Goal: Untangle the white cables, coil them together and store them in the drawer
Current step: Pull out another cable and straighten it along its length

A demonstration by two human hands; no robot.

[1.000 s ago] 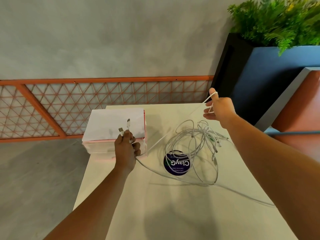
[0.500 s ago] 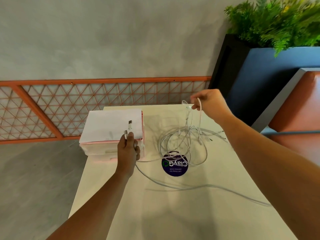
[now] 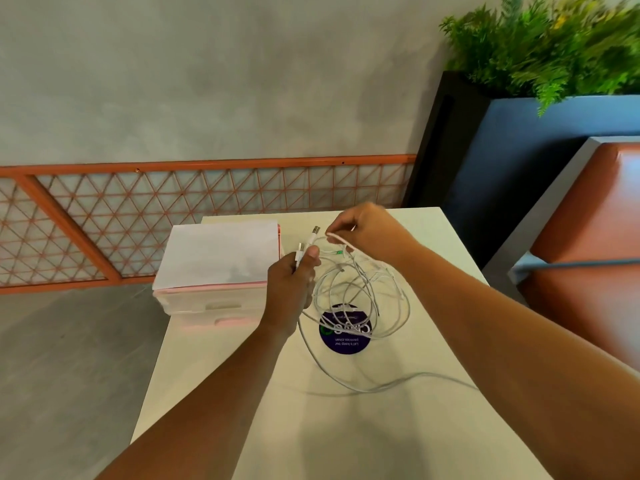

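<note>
White cables (image 3: 362, 289) lie in a loose tangle of loops on the pale desk (image 3: 311, 420). They partly cover a round purple sticker (image 3: 346, 341), and one strand trails off towards the desk's right edge. The left grip (image 3: 291, 289) is curled round cable ends, with two plugs standing up above its thumb. Just beyond it, the right grip (image 3: 369, 230) pinches a raised loop of the same tangle. Left of both stands a pink-and-white drawer unit (image 3: 211, 303) with white paper (image 3: 221, 251) on top.
</note>
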